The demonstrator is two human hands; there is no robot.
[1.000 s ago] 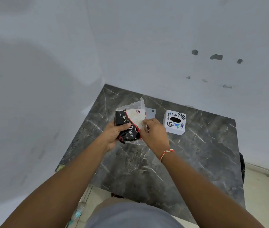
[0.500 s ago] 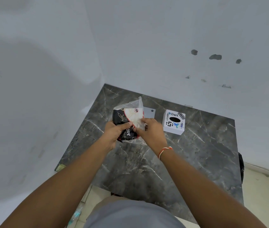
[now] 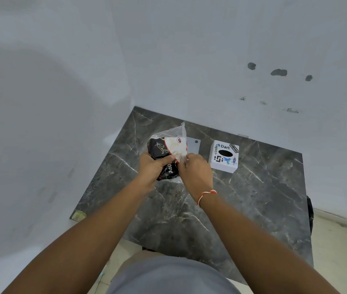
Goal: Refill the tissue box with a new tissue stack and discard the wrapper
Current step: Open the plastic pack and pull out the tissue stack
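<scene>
Crinkly clear-and-black plastic, that's the tissue pack [image 3: 167,153], held just above the counter [image 3: 253,209] at about 11 o'clock from the middle. Left hand [image 3: 152,166] is wrapped around its near end, thumb on top. Right hand [image 3: 196,172] has its fingers [image 3: 186,161] pinched shut on the film at the pack's right side. I'd guess it's light and squishy, and the film's slippery and stretchy, so gripping at the loose edge makes sense. The white tissue box [image 3: 224,156] sits at 1 o'clock, apart from the pack. The counter is dark veined marble tucked into a plain white corner.
</scene>
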